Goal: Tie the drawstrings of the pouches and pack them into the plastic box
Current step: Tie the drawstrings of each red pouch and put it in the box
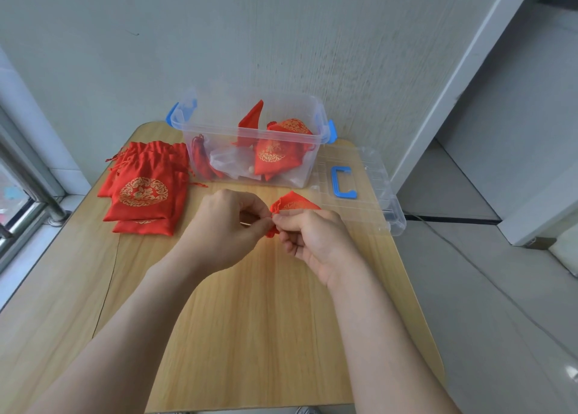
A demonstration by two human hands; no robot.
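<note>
Most of the red pouch (295, 205) sits behind the right hand (316, 241) that grips it, so only an upper corner shows. Its drawstring (272, 231), pinched by the left hand (225, 229), is too small and too covered by fingertips to tell whether it is knotted. In the stack of pouches (144, 188) the lower ones show only edges under the top one, the hazy wall of the plastic box (219, 131) blurs a crumpled clear bag (225, 162) and a small pale object (250, 170), and the view's lower edge cuts off both forearms.
</note>
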